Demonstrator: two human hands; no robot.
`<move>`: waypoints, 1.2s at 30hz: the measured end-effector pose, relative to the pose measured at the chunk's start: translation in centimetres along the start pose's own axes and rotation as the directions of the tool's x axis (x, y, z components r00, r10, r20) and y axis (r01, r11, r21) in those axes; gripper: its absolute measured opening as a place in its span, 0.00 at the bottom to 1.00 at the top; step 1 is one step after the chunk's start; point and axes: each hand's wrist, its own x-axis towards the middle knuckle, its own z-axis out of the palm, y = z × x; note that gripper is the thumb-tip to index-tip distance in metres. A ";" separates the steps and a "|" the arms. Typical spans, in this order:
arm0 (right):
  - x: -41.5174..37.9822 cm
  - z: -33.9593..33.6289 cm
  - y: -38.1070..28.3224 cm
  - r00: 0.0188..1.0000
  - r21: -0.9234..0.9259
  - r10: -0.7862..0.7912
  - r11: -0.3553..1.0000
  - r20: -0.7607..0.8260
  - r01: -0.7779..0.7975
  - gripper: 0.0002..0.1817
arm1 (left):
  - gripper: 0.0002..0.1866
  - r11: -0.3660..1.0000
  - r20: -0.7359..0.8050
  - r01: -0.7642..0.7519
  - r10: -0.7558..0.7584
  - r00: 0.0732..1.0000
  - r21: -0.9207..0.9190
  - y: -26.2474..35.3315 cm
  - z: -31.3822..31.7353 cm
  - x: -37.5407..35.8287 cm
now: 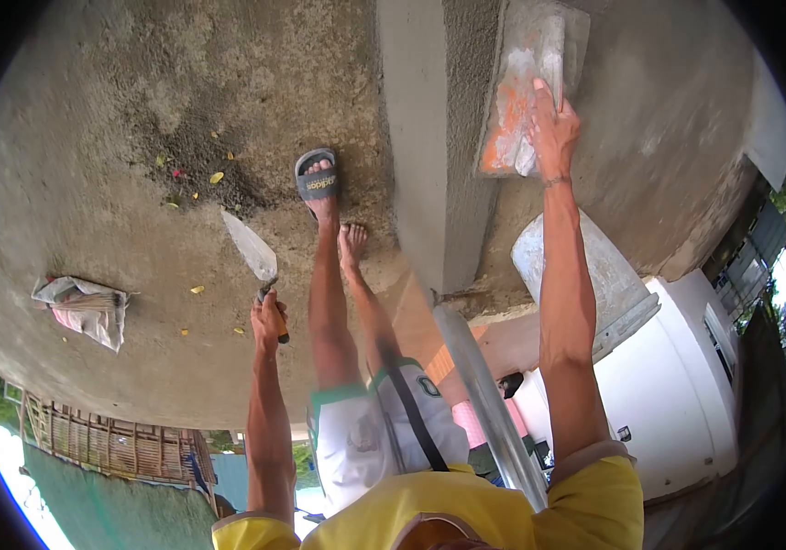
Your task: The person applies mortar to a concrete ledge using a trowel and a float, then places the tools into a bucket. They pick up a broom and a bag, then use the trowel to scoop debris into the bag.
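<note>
My left hand (266, 321) is wrapped around the dark and orange handle of a pointed trowel (252, 249), held over the concrete floor with its blade toward the far side. My right hand (553, 137) grips the handle of a rectangular plastering float (514, 101), smeared with white and orange. The float lies along the rough grey side of a raised concrete ledge (416, 128), whose top looks smoother; whether it touches is hard to tell. Below my right forearm is a cement-stained bucket (604, 266), partly hidden by the arm.
A torn sack (86, 310) lies on the floor at the left. Small yellow leaves and a dark gritty patch (214, 179) are near my sandalled foot (318, 179); the other foot is bare. A metal pipe (494, 403) runs near my right side, beyond the ledge's end.
</note>
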 end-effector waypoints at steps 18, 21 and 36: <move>7.5 1.9 -5.4 0.960 0.406 -0.024 0.909 0.278 -0.095 0.22 | 0.15 0.999 0.024 -0.052 0.052 0.998 0.002 0.9 2.2 -0.9; 1.1 2.2 -1.1 0.965 0.122 0.001 0.992 0.261 -0.034 0.22 | 0.15 0.997 0.034 -0.053 0.051 0.998 0.054 -0.5 1.9 -1.1; -32.2 -17.8 8.0 0.960 0.690 0.224 0.668 0.171 -0.279 0.13 | 0.18 0.921 -0.069 -0.263 0.294 0.953 0.288 -2.9 0.7 -6.1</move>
